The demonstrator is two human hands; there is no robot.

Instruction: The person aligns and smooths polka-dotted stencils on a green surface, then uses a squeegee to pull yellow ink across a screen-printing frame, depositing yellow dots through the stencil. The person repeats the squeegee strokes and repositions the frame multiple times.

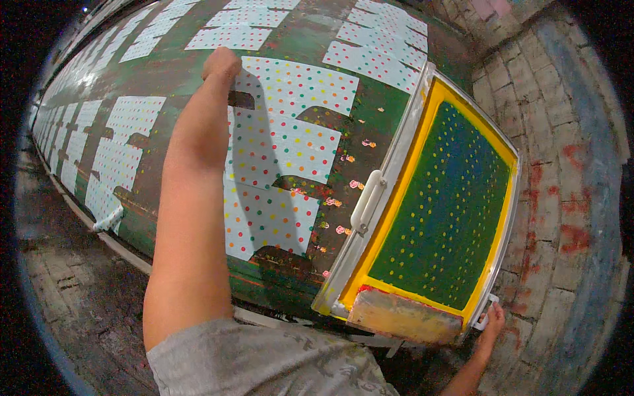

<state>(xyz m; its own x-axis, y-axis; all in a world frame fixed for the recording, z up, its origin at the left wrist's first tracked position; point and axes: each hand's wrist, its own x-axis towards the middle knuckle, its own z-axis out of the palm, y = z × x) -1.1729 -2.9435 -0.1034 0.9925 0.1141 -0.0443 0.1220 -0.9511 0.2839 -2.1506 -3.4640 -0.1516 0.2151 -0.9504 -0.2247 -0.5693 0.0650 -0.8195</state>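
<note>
My left hand [222,64] reaches far out over the table, at the upper left corner of a white fabric piece [297,86] with coloured dots. Its fingers are curled closed, and their tips are hidden, so what they pinch does not show. My right hand [490,325] is wrapped round a white handle [487,313] at the near right corner of a screen printing frame [404,165]. That frame has a yellow border and a green mesh with small dots, and stands tilted at the table's right. A squeegee [403,317], smeared with ink, lies along its near end.
A long dark green table [376,129] carries rows of dotted fabric pieces [135,119]. One piece's corner hangs crumpled over the left edge [111,219]. A second white handle [368,201] is fixed to the frame's left rail. A brick floor [551,198] with red marks lies right.
</note>
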